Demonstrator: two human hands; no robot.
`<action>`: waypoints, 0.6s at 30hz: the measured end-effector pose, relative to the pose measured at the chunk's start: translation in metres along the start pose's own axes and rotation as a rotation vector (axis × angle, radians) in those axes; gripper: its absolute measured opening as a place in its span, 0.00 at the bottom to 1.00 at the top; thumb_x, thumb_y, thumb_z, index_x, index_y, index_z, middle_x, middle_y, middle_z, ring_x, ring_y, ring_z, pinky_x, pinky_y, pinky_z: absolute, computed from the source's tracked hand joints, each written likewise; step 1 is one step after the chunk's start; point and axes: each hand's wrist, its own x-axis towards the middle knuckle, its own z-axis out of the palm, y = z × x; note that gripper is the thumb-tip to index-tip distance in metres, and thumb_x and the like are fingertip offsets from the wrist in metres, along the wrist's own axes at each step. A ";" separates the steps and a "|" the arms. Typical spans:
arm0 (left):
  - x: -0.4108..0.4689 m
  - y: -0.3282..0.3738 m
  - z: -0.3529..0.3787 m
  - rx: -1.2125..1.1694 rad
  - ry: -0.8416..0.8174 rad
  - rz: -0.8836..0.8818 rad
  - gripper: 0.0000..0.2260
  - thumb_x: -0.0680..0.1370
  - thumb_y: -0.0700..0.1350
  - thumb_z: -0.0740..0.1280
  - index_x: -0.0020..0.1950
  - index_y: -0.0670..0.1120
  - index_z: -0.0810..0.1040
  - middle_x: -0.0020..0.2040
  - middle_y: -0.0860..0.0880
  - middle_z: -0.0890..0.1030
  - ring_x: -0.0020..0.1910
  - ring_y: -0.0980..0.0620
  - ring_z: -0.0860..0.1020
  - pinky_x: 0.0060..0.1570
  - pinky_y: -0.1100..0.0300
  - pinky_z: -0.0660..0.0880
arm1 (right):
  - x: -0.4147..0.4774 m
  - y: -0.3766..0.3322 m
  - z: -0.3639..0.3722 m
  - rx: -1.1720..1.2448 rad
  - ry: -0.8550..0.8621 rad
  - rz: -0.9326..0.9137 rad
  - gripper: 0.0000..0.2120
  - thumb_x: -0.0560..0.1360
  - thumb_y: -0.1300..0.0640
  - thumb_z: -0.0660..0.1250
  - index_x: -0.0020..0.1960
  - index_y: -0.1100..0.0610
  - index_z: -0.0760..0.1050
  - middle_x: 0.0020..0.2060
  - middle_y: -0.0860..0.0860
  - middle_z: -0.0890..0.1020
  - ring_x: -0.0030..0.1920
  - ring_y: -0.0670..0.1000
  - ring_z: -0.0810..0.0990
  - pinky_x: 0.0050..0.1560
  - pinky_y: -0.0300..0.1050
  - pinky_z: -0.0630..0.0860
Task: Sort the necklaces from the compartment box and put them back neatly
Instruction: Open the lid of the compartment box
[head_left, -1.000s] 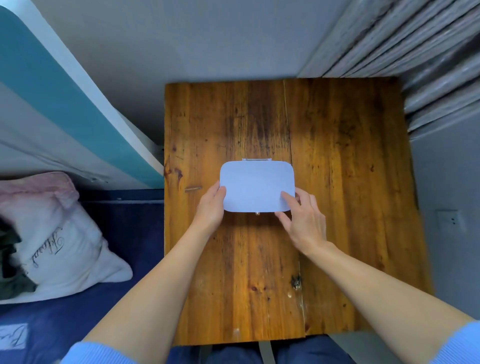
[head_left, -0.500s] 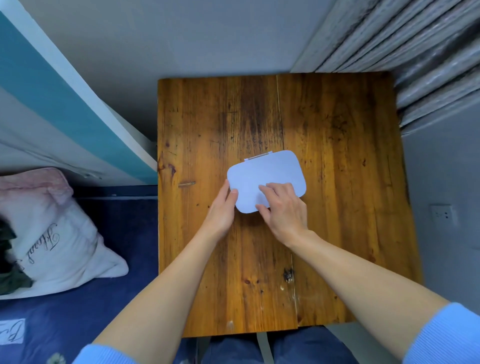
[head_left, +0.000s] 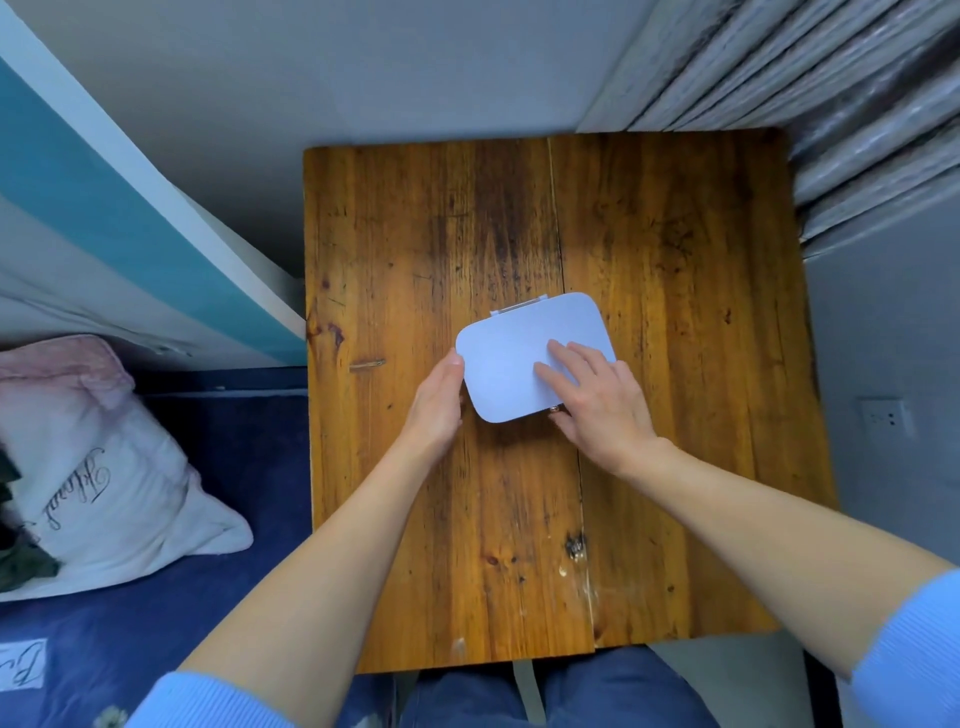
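A pale lavender compartment box (head_left: 511, 358) with rounded corners lies closed near the middle of the wooden table (head_left: 675, 364), turned slightly counter-clockwise, its hinge on the far edge. My left hand (head_left: 436, 405) presses against the box's left side with the thumb at its edge. My right hand (head_left: 597, 405) rests with fingers spread on the lid's near right part, the thumb at the small metal clasp (head_left: 555, 409) on the front edge. No necklaces are visible; the lid hides the inside.
The table stands against a grey wall, with a corrugated grey panel (head_left: 831, 104) at the far right. At the left lies a bed with a dark blue sheet (head_left: 208, 493) and a white-and-pink pillow (head_left: 93, 467). A wall socket (head_left: 883, 415) sits at the right.
The box has been rotated counter-clockwise and shifted slightly right. My right hand has moved from the box's near right corner onto the lid, thumb at the clasp. The left hand stays at the left side.
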 end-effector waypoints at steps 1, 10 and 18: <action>0.000 0.000 0.000 -0.001 -0.002 -0.004 0.22 0.82 0.59 0.48 0.75 0.56 0.62 0.72 0.51 0.69 0.69 0.46 0.69 0.65 0.45 0.69 | 0.001 0.004 -0.002 -0.037 0.015 -0.044 0.28 0.66 0.52 0.78 0.63 0.55 0.76 0.66 0.58 0.77 0.63 0.61 0.76 0.52 0.54 0.76; 0.004 -0.005 -0.007 -0.047 0.114 -0.041 0.22 0.83 0.57 0.47 0.74 0.51 0.64 0.69 0.46 0.73 0.65 0.44 0.73 0.64 0.45 0.71 | 0.017 0.023 -0.049 -0.019 0.218 -0.318 0.14 0.73 0.47 0.63 0.47 0.55 0.80 0.47 0.54 0.85 0.47 0.57 0.83 0.39 0.48 0.74; 0.019 -0.033 -0.001 0.155 0.105 -0.012 0.27 0.73 0.55 0.66 0.70 0.47 0.71 0.55 0.40 0.80 0.55 0.38 0.79 0.58 0.37 0.75 | 0.110 0.033 -0.105 0.284 0.267 0.031 0.20 0.78 0.39 0.58 0.54 0.52 0.80 0.50 0.51 0.84 0.49 0.55 0.80 0.42 0.47 0.71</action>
